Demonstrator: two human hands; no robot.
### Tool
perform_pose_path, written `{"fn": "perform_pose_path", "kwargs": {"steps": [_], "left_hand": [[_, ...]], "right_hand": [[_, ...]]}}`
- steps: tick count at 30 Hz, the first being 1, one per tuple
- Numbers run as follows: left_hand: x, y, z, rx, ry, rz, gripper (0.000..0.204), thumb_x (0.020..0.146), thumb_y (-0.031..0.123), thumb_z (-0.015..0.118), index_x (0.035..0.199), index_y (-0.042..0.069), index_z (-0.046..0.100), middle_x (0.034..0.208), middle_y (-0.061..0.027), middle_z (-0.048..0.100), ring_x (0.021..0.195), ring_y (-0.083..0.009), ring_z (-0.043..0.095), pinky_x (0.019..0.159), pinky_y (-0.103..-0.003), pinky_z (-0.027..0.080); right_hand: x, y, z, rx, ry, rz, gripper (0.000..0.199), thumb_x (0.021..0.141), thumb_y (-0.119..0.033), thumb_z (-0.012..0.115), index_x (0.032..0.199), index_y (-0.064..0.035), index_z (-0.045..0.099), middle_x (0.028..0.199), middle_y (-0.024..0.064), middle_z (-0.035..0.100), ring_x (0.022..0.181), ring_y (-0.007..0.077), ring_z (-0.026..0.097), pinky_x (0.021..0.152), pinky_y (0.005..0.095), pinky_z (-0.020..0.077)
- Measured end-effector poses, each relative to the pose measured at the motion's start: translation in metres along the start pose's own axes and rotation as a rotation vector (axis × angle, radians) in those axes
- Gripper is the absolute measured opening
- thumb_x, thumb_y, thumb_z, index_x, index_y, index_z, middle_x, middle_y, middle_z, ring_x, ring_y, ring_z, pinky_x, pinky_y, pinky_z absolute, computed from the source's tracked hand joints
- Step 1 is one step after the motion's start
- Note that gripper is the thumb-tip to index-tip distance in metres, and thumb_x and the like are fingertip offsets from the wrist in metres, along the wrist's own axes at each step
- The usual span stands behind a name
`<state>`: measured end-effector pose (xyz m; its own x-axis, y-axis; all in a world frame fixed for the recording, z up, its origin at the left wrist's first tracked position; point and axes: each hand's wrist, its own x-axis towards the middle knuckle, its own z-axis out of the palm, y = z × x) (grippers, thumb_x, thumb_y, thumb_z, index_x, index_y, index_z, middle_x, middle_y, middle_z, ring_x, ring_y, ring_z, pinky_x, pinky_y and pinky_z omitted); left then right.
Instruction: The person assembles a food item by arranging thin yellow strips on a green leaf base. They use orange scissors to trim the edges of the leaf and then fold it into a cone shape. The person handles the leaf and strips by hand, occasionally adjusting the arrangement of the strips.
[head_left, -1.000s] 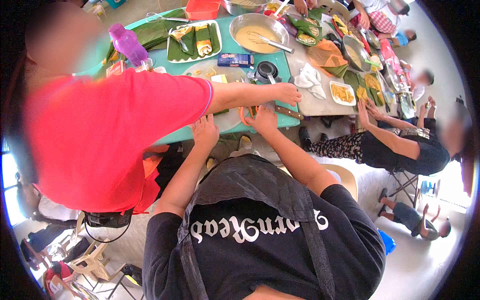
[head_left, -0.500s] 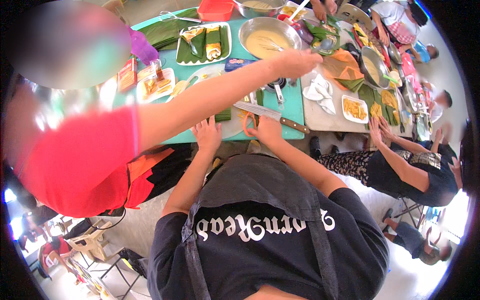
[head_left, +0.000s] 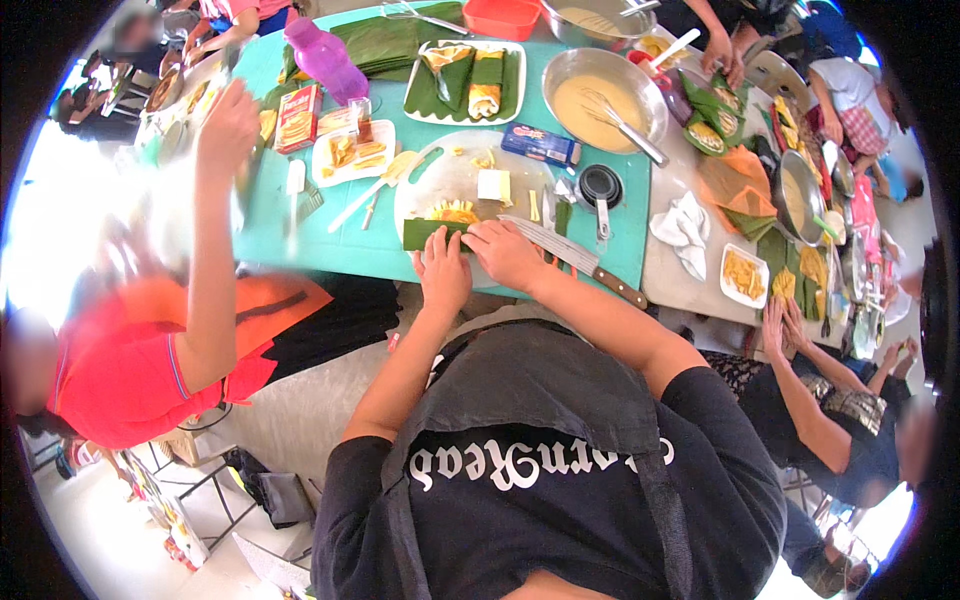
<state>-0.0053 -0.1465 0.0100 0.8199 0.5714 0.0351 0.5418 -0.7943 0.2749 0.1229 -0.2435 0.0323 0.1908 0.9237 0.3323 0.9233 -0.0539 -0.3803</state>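
A green banana leaf lies at the near edge of the round whitish cutting board, with yellow shredded filling on it. My left hand has its fingers bent over the leaf's near edge. Beside it, my right hand pinches the same edge, its thumb hidden. A large knife with a brown wooden handle lies just right of that hand. Behind the filling sits a pale yellow block, perhaps butter or cheese.
Two metal bowls of pale batter stand behind, the nearer bowl holding a whisk. A white tray carries leaf rolls. Black measuring cups sit at right, a purple bottle at left. A person in red stands close left, arm raised.
The red-sleeved person's arm has swung back from across the table to the left. My right hand has let go of the orange loop-handled tool and moved left to the leaf.
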Motion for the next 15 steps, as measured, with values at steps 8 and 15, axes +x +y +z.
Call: {"fn": "perform_pose_path", "kwargs": {"steps": [8,15], "left_hand": [[-0.001,-0.004,0.006,-0.216,0.073,-0.119,0.051,0.083,0.008,0.054,0.132,0.004,0.04,0.136,-0.0137,0.043,0.128,-0.031,0.039,0.105,-0.053,0.02],[-0.005,-0.002,0.016,-1.085,0.249,-0.854,0.058,0.082,0.008,0.062,0.132,-0.004,0.035,0.117,-0.017,0.052,0.103,-0.0234,0.052,0.086,-0.034,0.042]], "right_hand": [[0.008,0.014,0.029,-0.022,-0.03,-0.124,0.033,0.081,-0.015,0.053,0.111,-0.0038,0.059,0.107,0.007,0.057,0.106,0.0212,0.052,0.089,0.0368,0.0378],[0.013,0.014,0.026,-0.006,-0.15,-0.083,0.038,0.083,-0.015,0.049,0.118,-0.0037,0.055,0.114,0.0089,0.054,0.109,0.022,0.05,0.089,0.0377,0.0383]]}}
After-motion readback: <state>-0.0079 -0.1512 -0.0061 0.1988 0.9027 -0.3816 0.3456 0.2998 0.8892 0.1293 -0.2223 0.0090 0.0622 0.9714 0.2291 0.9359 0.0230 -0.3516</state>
